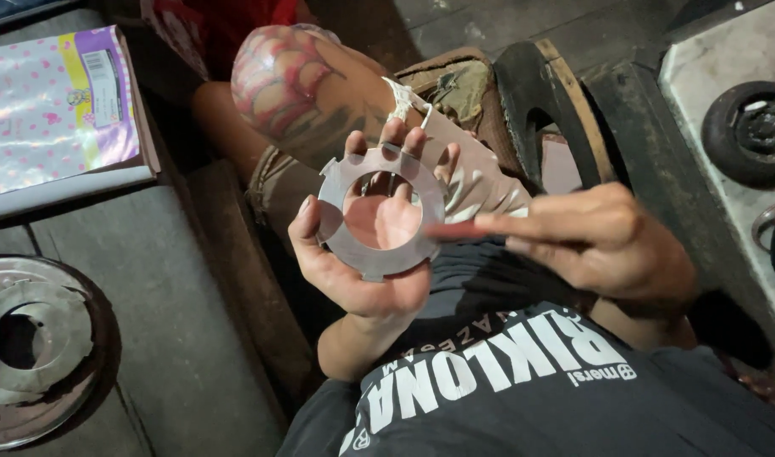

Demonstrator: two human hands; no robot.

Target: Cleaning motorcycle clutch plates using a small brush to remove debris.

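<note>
The left hand (366,245) holds a flat metal ring (380,211) up in front of the chest. The ring has little teeth around its edge and a big round hole. Fingers curl behind it and the thumb sits on its left side. The right hand (603,241) is beside it, with one finger stretched out and touching the ring's right edge; it grips nothing. On the left, a round tray (44,423) holds more rings (40,326). A small wheel (755,127) lies far right.

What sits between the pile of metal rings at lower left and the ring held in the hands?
In the head view, only bare grey floor separates the stacked rings from the held notched ring.
</note>
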